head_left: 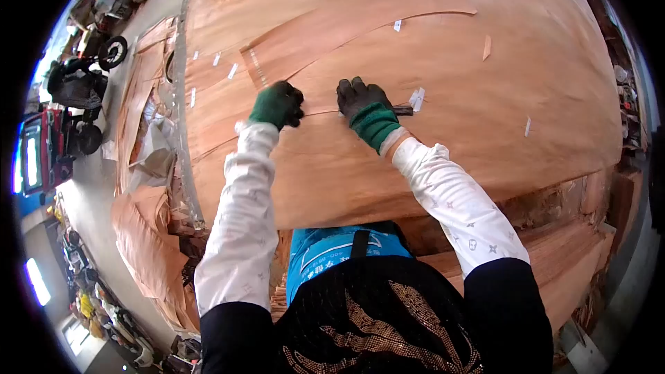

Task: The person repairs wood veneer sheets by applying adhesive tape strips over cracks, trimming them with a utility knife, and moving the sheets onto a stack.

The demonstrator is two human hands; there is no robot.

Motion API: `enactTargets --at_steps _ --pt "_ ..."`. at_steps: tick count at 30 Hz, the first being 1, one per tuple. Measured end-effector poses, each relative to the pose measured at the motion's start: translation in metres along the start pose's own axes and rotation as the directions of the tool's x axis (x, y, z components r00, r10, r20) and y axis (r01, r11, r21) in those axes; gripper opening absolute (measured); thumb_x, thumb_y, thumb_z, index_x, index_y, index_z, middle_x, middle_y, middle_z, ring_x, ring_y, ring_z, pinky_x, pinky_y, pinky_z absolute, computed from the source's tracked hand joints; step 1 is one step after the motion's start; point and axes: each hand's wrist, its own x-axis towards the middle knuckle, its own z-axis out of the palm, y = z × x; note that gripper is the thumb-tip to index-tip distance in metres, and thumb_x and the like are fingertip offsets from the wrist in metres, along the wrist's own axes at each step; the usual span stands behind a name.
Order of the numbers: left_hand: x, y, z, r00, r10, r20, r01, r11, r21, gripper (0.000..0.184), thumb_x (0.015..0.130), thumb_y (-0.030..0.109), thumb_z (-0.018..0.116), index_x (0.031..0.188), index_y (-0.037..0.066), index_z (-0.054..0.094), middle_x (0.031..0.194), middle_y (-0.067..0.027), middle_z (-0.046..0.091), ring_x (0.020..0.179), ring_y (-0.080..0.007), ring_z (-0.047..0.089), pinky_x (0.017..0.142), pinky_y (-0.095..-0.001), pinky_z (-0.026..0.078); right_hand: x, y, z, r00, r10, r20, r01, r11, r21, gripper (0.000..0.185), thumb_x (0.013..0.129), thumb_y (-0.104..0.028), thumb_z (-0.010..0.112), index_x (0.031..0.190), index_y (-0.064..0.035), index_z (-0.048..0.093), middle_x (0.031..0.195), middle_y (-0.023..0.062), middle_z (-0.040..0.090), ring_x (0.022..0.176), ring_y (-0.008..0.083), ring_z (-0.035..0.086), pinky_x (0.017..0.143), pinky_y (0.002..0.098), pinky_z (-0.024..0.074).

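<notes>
A wide, reddish-brown wood veneer sheet (443, 145) lies in front of me. My left hand (279, 105), in a green and black glove, is closed just above it, fingers curled; whatever they may hold is hidden. My right hand (366, 107), gloved alike, rests on the sheet to the right, its fingers bent over. From under it a dark tool handle (403, 110) sticks out to the right; the other end is covered. A thin dark seam runs between the hands. White tape pieces (417, 99) lie beside the handle.
A long overlapping veneer strip (360, 24) lies farther up the sheet. Small tape pieces (233, 70) dot the left side. Torn veneer scraps (149, 221) are heaped left of the stack. Motorbikes (80, 86) and a red vehicle (45, 149) stand beyond on the floor.
</notes>
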Motion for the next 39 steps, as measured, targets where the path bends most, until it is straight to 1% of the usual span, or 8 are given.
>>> enactTargets --at_steps 5,7,11,19,21,25,29,39 --pt "-0.034 -0.025 0.043 0.999 -0.008 -0.049 -0.028 0.719 -0.694 0.058 0.093 0.044 0.055 0.14 0.014 0.039 0.098 -0.0102 0.063 0.068 -0.0223 0.066 0.052 -0.0316 0.055 0.018 0.01 -0.061 0.936 0.091 0.341 -0.179 0.955 0.237 0.031 0.086 -0.026 0.056 0.116 -0.0171 0.059 0.118 0.0011 0.055 0.109 0.0185 0.054 0.078 0.0375 0.049" --pt "-0.01 -0.068 0.06 0.903 0.33 -0.275 -0.422 0.805 -0.418 0.056 0.093 0.04 0.054 0.14 0.013 0.039 0.103 -0.0129 0.063 0.068 -0.0215 0.066 0.055 -0.0324 0.056 0.011 -0.011 -0.046 0.987 0.074 0.144 -0.118 0.939 0.322 0.031 0.086 -0.028 0.056 0.115 -0.0174 0.059 0.118 0.0005 0.055 0.109 0.0172 0.054 0.078 0.037 0.0491" --pt "-0.03 -0.028 0.048 0.987 -0.137 -0.083 0.103 0.939 -0.327 0.061 0.085 0.019 0.066 0.139 0.013 0.037 0.102 -0.013 0.064 0.076 -0.0243 0.066 0.072 -0.0339 0.056 0.001 -0.05 -0.02 0.998 -0.043 -0.05 0.054 0.969 0.241 0.023 0.082 -0.025 0.057 0.101 -0.0138 0.062 0.106 0.0013 0.056 0.103 0.0201 0.054 0.074 0.0377 0.0481" --pt "-0.03 -0.04 0.016 0.902 0.285 -0.323 0.002 0.747 0.665 0.048 0.087 0.022 0.057 0.133 0.021 0.046 0.079 -0.0209 0.065 0.076 -0.0385 0.063 0.066 -0.0504 0.048 0.008 -0.065 -0.025 1.0 -0.027 0.007 0.025 0.979 0.2 0.025 0.078 -0.018 0.057 0.102 -0.0076 0.06 0.099 0.0071 0.054 0.096 0.0244 0.055 0.066 0.0382 0.0483" --pt "-0.045 -0.083 -0.024 0.819 0.395 -0.415 -0.072 0.79 0.609 0.051 0.087 0.018 0.059 0.136 0.022 0.044 0.072 -0.0158 0.064 0.068 -0.0321 0.065 0.06 -0.0462 0.051 0.004 -0.064 -0.016 0.989 -0.087 -0.119 0.099 0.99 0.102 0.028 0.078 -0.016 0.057 0.104 -0.0073 0.059 0.099 0.0073 0.054 0.095 0.0249 0.054 0.065 0.0379 0.0482" --pt "-0.138 -0.172 -0.087 0.819 -0.268 -0.507 -0.107 0.797 -0.595 0.055 0.091 0.015 0.056 0.142 0.017 0.036 0.079 -0.0065 0.06 0.056 -0.0159 0.056 0.045 -0.031 0.047 0.007 -0.061 -0.015 0.994 -0.109 0.022 0.107 0.993 0.058 0.031 0.081 -0.017 0.054 0.111 -0.0107 0.057 0.105 0.0041 0.054 0.097 0.0231 0.054 0.066 0.037 0.0468" --pt "-0.227 -0.299 -0.114 0.444 -0.635 -0.632 0.136 0.745 -0.653 0.05 0.092 0.014 0.053 0.14 0.013 0.038 0.085 -0.0158 0.062 0.058 -0.0214 0.06 0.048 -0.0338 0.05 0.036 -0.083 -0.034 1.0 -0.006 -0.011 0.008 0.988 0.157 0.039 0.081 -0.03 0.058 0.116 -0.0149 0.055 0.116 0.0034 0.054 0.105 0.0228 0.052 0.074 0.0414 0.0463" --pt "-0.273 -0.264 -0.155 0.583 -0.508 -0.634 -0.176 0.683 -0.709 0.045 0.093 0.017 0.057 0.136 0.01 0.044 0.091 -0.0153 0.066 0.065 -0.0186 0.063 0.055 -0.0292 0.054 0.123 -0.294 -0.04 0.994 -0.081 -0.07 0.095 0.968 0.234 0.045 0.087 -0.025 0.048 0.128 -0.0056 0.051 0.133 0.015 0.049 0.118 0.0319 0.048 0.097 0.0502 0.0375"
